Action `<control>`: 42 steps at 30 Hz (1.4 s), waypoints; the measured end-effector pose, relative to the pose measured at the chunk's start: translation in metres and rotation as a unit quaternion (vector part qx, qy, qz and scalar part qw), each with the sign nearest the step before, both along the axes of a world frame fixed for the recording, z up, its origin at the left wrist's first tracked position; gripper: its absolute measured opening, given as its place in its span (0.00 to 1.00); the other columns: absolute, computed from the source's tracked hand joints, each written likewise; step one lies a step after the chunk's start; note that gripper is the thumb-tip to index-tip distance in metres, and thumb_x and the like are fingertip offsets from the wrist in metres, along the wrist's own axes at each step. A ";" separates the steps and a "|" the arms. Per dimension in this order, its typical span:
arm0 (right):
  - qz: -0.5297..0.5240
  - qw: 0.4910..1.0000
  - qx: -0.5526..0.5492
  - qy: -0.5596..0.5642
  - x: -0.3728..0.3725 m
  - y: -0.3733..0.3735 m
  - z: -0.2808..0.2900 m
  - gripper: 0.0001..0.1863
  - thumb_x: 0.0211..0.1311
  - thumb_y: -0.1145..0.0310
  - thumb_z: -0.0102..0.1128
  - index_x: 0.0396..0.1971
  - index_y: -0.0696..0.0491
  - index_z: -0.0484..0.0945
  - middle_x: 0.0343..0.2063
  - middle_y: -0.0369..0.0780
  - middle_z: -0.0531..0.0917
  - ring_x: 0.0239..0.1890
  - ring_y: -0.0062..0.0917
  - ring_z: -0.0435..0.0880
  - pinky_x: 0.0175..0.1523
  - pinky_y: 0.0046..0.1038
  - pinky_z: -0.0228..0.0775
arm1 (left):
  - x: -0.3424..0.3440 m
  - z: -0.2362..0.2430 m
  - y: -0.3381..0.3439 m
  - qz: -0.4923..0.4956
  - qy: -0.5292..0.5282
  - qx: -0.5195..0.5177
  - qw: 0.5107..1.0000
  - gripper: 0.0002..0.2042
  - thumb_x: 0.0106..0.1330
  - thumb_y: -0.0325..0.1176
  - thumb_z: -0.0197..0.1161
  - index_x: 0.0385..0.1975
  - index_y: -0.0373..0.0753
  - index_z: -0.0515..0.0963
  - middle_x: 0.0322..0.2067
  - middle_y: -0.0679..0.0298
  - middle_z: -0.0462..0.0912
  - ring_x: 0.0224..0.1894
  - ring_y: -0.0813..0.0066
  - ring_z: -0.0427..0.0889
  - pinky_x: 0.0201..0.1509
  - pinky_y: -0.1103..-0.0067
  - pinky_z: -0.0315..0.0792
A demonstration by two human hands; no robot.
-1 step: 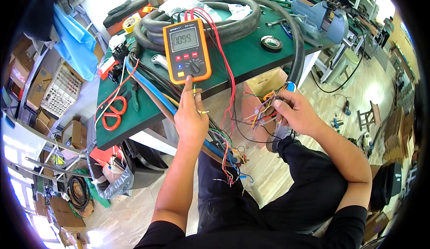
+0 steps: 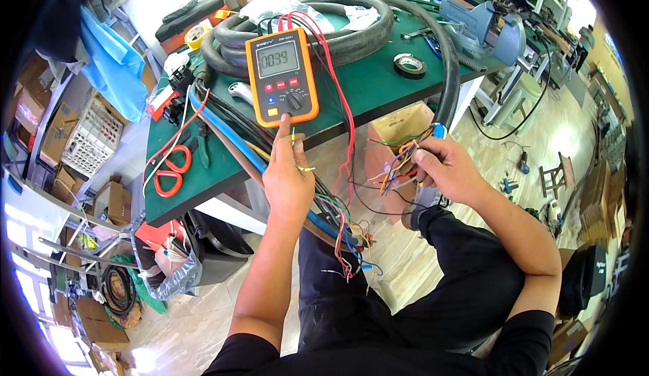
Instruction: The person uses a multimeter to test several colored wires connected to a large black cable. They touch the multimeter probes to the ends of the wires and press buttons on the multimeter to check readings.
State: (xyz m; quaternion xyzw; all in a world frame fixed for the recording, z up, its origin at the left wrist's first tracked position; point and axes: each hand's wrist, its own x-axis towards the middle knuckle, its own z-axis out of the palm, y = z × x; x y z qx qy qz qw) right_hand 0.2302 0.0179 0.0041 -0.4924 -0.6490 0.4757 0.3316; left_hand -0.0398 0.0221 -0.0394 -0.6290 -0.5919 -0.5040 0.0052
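Observation:
An orange-and-grey multimeter [image 2: 282, 79] with red and black leads stands at the green bench's front. My left hand [image 2: 289, 173] reaches up to it, index fingertip at the meter's lower edge, other fingers curled on thin yellow-tipped wire ends [image 2: 304, 170]. Below that hand, cables with blue, brown and black jackets hang down, ending in loose coloured wires [image 2: 345, 247]. My right hand [image 2: 439, 163] pinches a fan of multicoloured wires [image 2: 399, 163] at the end of a thick black cable [image 2: 447, 79] with a blue band. The exact wire between its fingertips is unclear.
The bench [image 2: 172, 200] holds red-handled scissors [image 2: 172, 184], black tape [image 2: 410, 66], a coiled hose [image 2: 358, 31] and a vise [image 2: 466, 21]. A wooden box [image 2: 392, 122] stands below. A bagged bin [image 2: 172, 274] is lower left; a stool [image 2: 525, 89] is right.

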 end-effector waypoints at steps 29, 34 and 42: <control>0.004 0.996 0.069 -0.053 0.004 0.001 -0.004 0.10 0.66 0.70 0.53 0.28 0.60 0.77 0.16 0.34 0.75 0.19 0.14 0.72 0.25 0.20 0.63 | 0.000 -0.002 0.001 0.006 0.009 -0.005 1.000 0.18 0.75 0.33 0.46 0.63 0.40 0.66 0.39 0.54 0.83 0.40 0.60 0.84 0.45 0.71 0.75; 0.011 0.996 0.075 -0.056 0.003 0.001 -0.003 0.10 0.66 0.70 0.53 0.28 0.60 0.77 0.16 0.33 0.75 0.19 0.14 0.71 0.25 0.20 0.63 | 0.001 -0.001 0.000 0.010 0.010 -0.013 1.000 0.18 0.75 0.34 0.46 0.63 0.40 0.66 0.39 0.55 0.83 0.40 0.60 0.83 0.45 0.71 0.75; 0.012 0.997 0.064 -0.044 0.001 0.000 0.000 0.10 0.66 0.70 0.53 0.28 0.59 0.77 0.16 0.34 0.75 0.19 0.14 0.71 0.25 0.20 0.63 | 0.001 -0.001 0.000 0.006 0.009 -0.004 1.000 0.09 0.72 0.30 0.50 0.49 0.36 0.69 0.53 0.57 0.76 0.42 0.58 0.84 0.42 0.69 0.77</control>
